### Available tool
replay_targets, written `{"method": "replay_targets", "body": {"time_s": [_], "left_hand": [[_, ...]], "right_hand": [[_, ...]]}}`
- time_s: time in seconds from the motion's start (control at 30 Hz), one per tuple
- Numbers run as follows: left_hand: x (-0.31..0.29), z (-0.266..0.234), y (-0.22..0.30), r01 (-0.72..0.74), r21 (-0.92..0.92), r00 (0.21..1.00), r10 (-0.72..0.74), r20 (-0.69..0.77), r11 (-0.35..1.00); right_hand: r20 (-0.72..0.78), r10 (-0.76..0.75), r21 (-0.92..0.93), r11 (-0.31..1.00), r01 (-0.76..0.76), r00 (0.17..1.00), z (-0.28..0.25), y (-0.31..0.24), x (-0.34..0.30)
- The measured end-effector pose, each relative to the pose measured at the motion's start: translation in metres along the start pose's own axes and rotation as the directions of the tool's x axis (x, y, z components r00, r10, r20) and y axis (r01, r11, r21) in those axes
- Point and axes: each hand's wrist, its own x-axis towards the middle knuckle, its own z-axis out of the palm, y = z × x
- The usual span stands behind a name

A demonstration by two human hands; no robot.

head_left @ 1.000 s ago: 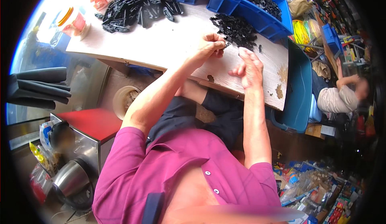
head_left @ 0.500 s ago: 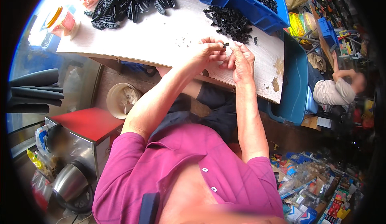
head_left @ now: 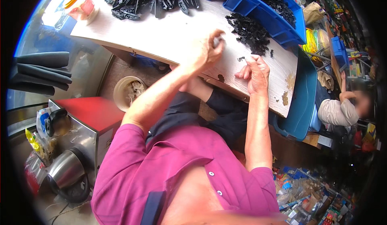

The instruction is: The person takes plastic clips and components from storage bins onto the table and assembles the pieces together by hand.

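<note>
My right hand (head_left: 258,73) is closed over the table, its thumb and forefinger pinching a small black plastic part (head_left: 241,58). To its left and a little farther off, my left hand (head_left: 210,51) hovers above the tabletop, blurred by motion. Its fingers are bent, with a gap between thumb and forefinger and nothing visible in it. Just beyond my hands lies a heap of small black parts (head_left: 248,33). Farther left is a pile of longer black plastic pieces (head_left: 155,1) with pale markings.
Blue bins (head_left: 264,13) holding more black parts line the far side of the pale table (head_left: 161,37). A tub (head_left: 80,7) stands at its left corner. Below are a white bucket (head_left: 128,94) and a red-topped cabinet (head_left: 90,114). Another person (head_left: 338,112) sits at right beyond a teal bin (head_left: 300,100).
My hands have moved apart. The left has let go of the small black part and swung away; the right keeps it pinched. The whole view has shifted slightly.
</note>
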Motion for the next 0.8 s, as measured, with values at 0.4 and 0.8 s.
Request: {"method": "replay_targets", "body": {"time_s": [0.4, 0.8], "left_hand": [[0.034, -0.069, -0.056, -0.483, 0.676, 0.868, 0.404, 0.287, 0.557], [-0.013, -0.082, -0.031, -0.169, 0.427, 0.910, 0.307, -0.278, 0.888]], "right_hand": [[-0.047, -0.055, 0.086, 0.995, 0.059, 0.997, 0.008, 0.002, -0.001], [-0.057, -0.072, 0.105, 0.991, 0.078, 0.996, 0.007, 0.003, -0.001]]}}
